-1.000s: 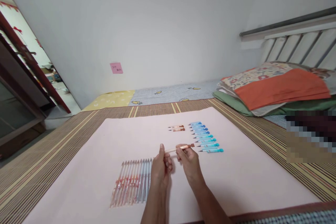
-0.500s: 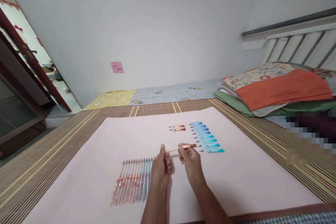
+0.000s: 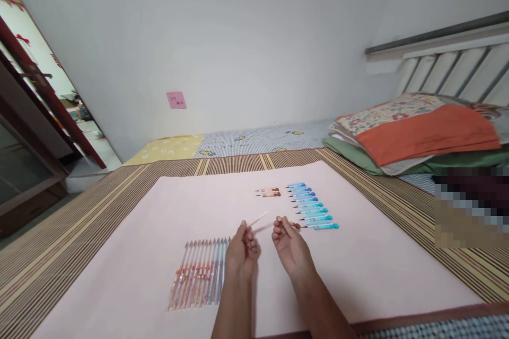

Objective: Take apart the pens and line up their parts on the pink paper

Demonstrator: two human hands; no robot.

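My left hand [image 3: 243, 249] is closed, pinching a slim pale stick [image 3: 260, 217] whose free end points up and to the right. My right hand [image 3: 289, 243] pinches a short brown-ended piece [image 3: 295, 225]; most of it is hidden by the fingers. The stick and the brown piece are apart. Left of my left hand lies a row of long, clear-barrelled pens [image 3: 196, 275], pink and bluish, tips pointing away. Beyond my right hand is a column of short blue pieces with dark points [image 3: 308, 205]. Two similar brown pieces [image 3: 271, 194] lie beside that column.
A pale pink sheet [image 3: 119, 254] covers the striped mat [image 3: 47, 254]. Folded orange and floral bedding [image 3: 429, 137] is piled at the right, near a white radiator [image 3: 449, 71]. A pink note [image 3: 176, 100] sticks to the wall. A doorway is at the left.
The pale stick and the brown piece were in line between my hands; now they are separated. The stick tilts upward, and my right hand has turned with the brown piece.
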